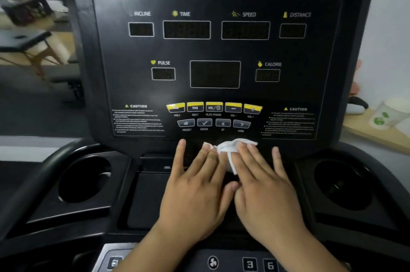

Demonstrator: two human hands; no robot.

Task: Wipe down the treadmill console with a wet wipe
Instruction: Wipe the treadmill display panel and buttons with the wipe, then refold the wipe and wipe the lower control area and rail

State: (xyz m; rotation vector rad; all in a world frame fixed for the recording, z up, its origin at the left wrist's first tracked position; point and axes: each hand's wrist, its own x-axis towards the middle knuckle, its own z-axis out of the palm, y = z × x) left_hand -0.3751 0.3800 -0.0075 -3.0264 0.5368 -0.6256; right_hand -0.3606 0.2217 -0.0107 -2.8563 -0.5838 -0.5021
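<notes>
The black treadmill console (217,50) fills the view, with dark displays labelled incline, time, speed, distance, pulse and calorie. Rows of yellow and grey buttons (214,114) run along its lower part. A crumpled white wet wipe (228,152) lies on the console's lower edge, just below the buttons. My right hand (264,185) presses flat on the wipe with straight, spread fingers. Beside it my left hand (197,185) also lies flat, and its fingertips touch the wipe's left edge. Most of the wipe is hidden under the fingers.
Round cup holders sit at the left (84,178) and right (342,185) of the lower deck. A numbered button strip (257,264) runs along the bottom edge. A paper cup (390,114) stands on a wooden shelf at right. Furniture stands blurred at far left.
</notes>
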